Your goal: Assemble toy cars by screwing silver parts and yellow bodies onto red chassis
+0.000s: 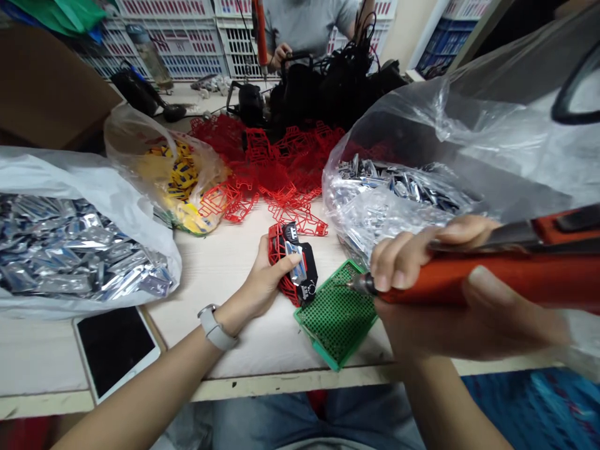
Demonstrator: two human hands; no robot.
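Note:
My left hand [262, 279] is closed around a toy vehicle part made of a red tubular cage [274, 247] and a black base [310, 269]. My left thumb presses on a shiny silver-and-blue piece [297, 265] on it. On the right, my right hand [403, 262] grips an orange-red electric screwdriver [435, 278], its tip pointing left above a green perforated basket [335, 359]. Small dark bits, perhaps screws, lie in the basket. Part of the area around my right hand is smeared by motion. The screwdriver tip is apart from the toy part.
Left lies a bag of silver packets [70, 250], with a white-framed phone or tablet [115, 344] below it. A clear bag [394, 212] of silver pieces stands right. Red cages [281, 162] and a yellow-part bag [182, 181] lie behind. A person [309, 25] works opposite near black cabled items [323, 87].

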